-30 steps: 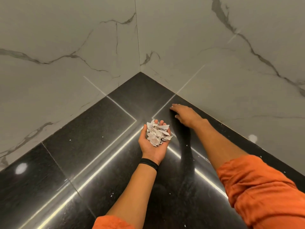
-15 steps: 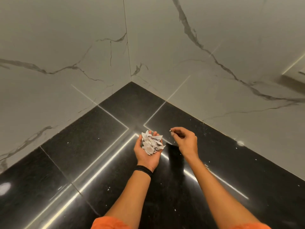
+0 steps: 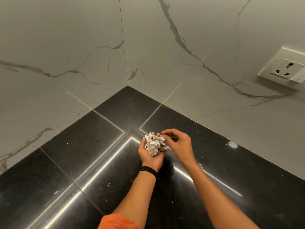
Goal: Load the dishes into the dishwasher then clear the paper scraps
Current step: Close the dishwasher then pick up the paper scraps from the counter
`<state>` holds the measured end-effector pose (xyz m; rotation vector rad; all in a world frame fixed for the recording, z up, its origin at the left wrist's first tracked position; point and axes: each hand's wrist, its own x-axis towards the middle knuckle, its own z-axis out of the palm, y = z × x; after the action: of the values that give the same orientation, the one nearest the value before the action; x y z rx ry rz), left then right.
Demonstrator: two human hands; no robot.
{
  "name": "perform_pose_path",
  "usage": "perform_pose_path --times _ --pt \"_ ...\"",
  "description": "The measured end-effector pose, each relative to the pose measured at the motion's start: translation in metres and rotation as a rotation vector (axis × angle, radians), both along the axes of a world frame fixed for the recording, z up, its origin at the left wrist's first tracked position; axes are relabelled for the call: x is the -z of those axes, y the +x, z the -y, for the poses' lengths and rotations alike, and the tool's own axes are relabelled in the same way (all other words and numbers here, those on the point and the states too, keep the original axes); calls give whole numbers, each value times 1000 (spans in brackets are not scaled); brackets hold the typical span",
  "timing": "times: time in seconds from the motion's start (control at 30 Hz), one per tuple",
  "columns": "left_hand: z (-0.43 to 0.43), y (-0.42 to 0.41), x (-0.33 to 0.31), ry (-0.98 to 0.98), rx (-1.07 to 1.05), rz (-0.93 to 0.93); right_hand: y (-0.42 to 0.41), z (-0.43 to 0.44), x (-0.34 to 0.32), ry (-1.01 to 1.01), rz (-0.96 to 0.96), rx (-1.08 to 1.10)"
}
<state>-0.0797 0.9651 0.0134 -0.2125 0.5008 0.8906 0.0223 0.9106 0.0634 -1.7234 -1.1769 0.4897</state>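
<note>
At lower centre, our left hand [image 3: 151,159] cups the paper scraps [image 3: 155,145], fingers curled round the pile. Our right hand [image 3: 180,145] hangs just beside it, fingertips drawn together; whether they pinch a scrap we cannot tell. Best we release low over the pile, palm level above the counter [image 3: 82,154].

The right hand [image 3: 179,146] is blurry, so I cannot tell if its fingers pinch a bit of paper. The pile of paper scraps [image 3: 155,144] hides the palm of the left hand [image 3: 149,158]. The orange sleeve [image 3: 117,222] is cut off at the near edge, the wall socket [image 3: 286,70] at the right edge. The white specks [image 3: 108,185] on the black counter [image 3: 82,146] are too small to tell.
</note>
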Motion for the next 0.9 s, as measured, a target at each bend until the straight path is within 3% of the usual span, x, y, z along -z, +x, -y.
perform_pose_path --times 0.1,0.27,0.4,0.63,0.7,0.83,0.9 --pt "-9 1 5 -10 -3 -33 33 -12 14 -148 56 80" --pt "-22 -1 14 -54 -36 -23 65 -20 50 -456 236 27" --pt "-27 0 20 -40 -28 -37 59 -24 65 -463 290 -7" --pt "-31 0 20 -29 -29 -115 53 -33 64 -463 558 -77" --pt "-28 0 20 -26 -25 -131 53 -35 65 -476 503 -85" --pt "-24 -1 20 -29 -33 -157 45 -33 52 -355 23 71" --pt "-19 -2 20 -16 -23 -134 32 -26 37 -247 -85 52"
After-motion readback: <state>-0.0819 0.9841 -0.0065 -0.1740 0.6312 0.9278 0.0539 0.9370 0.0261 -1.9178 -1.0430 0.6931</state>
